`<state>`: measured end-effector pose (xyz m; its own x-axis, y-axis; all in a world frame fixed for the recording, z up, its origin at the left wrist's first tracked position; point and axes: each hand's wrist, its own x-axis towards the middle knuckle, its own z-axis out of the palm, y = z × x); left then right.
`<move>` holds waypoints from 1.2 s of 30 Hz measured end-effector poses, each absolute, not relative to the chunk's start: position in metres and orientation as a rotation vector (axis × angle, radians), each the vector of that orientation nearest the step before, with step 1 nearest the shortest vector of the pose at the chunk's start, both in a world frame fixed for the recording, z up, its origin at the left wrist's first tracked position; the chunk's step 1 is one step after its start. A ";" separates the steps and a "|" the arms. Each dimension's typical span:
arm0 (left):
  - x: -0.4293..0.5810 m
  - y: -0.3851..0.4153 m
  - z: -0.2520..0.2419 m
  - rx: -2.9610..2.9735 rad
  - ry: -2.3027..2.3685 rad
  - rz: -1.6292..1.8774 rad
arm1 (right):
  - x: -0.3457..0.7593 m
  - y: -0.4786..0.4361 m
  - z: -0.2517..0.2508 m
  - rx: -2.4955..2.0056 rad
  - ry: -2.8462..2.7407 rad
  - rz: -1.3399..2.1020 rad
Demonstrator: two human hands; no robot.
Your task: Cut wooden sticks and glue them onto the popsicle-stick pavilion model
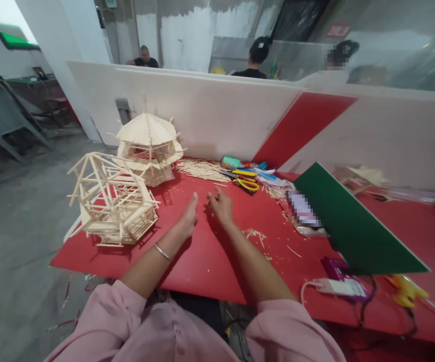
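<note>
My left hand point(190, 215) is held over the red tabletop point(205, 261), seen edge-on with its thumb pointing up and nothing visible in it. Across a small gap, my right hand point(222, 206) has its fingers partly bent and apart, and I see nothing between them. Left of my hands stands an open stick frame model point(115, 201) of a many-sided hut. Behind it is a similar stick model point(147, 143) with a covered pale roof. Beyond my hands lies a pile of thin wooden sticks point(202, 169), beside yellow-handled scissors point(248, 184).
A white partition point(209, 110) borders the back. To the right are a phone point(303, 208), a slanted green board point(353, 226), a white plug block point(340, 287) with cables and a yellow glue gun point(408, 290). Stick scraps point(257, 235) litter the table. Other people sit beyond the partition.
</note>
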<state>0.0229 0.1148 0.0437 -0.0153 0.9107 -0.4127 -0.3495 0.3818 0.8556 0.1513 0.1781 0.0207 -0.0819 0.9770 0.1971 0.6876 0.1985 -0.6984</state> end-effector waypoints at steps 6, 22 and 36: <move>-0.009 0.072 0.036 0.622 1.095 1.285 | 0.081 0.153 0.037 -1.233 -1.766 0.947; -0.197 -0.095 0.029 1.384 2.230 2.055 | 0.001 0.116 0.051 -0.873 -1.941 1.208; -0.199 -0.065 0.004 1.186 1.955 1.903 | 0.004 0.057 0.055 -0.933 -1.346 1.438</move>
<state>-0.1993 -0.0649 0.0041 -0.6705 0.6264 0.3977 0.4143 -0.1286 0.9010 0.0039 0.0569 0.0549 -0.2837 0.9569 0.0623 -0.1257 0.0273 -0.9917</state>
